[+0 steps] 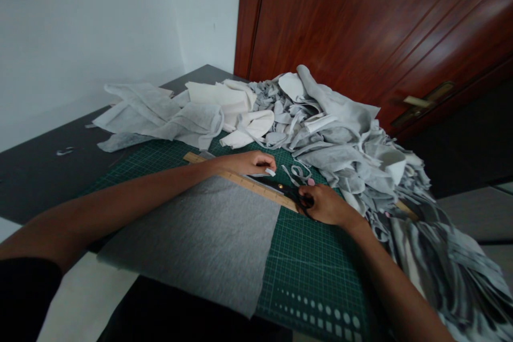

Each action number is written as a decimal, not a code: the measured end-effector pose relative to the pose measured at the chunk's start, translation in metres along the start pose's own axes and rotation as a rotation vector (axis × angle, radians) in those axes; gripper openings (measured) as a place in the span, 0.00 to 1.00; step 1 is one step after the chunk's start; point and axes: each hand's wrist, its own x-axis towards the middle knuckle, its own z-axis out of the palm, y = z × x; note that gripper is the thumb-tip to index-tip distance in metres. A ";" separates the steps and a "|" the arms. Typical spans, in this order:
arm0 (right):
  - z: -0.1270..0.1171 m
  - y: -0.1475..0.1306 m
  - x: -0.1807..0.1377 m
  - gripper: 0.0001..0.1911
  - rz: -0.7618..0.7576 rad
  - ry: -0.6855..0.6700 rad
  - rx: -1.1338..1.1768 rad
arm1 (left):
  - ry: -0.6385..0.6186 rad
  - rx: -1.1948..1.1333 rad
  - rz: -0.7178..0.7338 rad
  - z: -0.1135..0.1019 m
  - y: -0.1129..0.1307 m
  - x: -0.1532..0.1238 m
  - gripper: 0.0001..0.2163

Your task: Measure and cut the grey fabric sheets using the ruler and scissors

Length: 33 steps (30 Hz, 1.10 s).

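My right hand [326, 203] is closed around the handles of black scissors [290, 192], whose blades point left along the far edge of a wooden ruler [256, 188]. The ruler lies across the top of a grey felt sheet [200, 238] on a green cutting mat [316, 262]. Beyond the ruler, my left hand [254, 163] pinches a thin, pale fabric strip [269, 172] just past the scissor blades. Curled fabric strips [298, 173] lie on the mat between and beyond the hands.
A large heap of grey fabric scraps [344, 139] covers the back right of the dark table [36, 165]. Pale and grey cloth pieces [160, 115] lie at the back left. More folded fabric [449, 272] hangs at the right. A wooden door [340, 26] stands behind.
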 end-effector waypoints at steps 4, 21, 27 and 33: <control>0.000 0.001 0.000 0.10 -0.004 -0.001 -0.002 | 0.009 -0.012 -0.007 0.001 0.001 0.000 0.07; -0.001 0.000 0.000 0.08 -0.008 -0.006 -0.026 | -0.007 0.004 -0.006 0.000 0.003 0.000 0.08; 0.000 0.002 0.000 0.08 -0.011 0.002 -0.029 | 0.008 -0.031 -0.004 0.000 0.004 0.000 0.08; -0.001 0.001 0.000 0.09 -0.011 -0.009 -0.015 | 0.013 -0.037 -0.013 0.001 0.003 0.000 0.09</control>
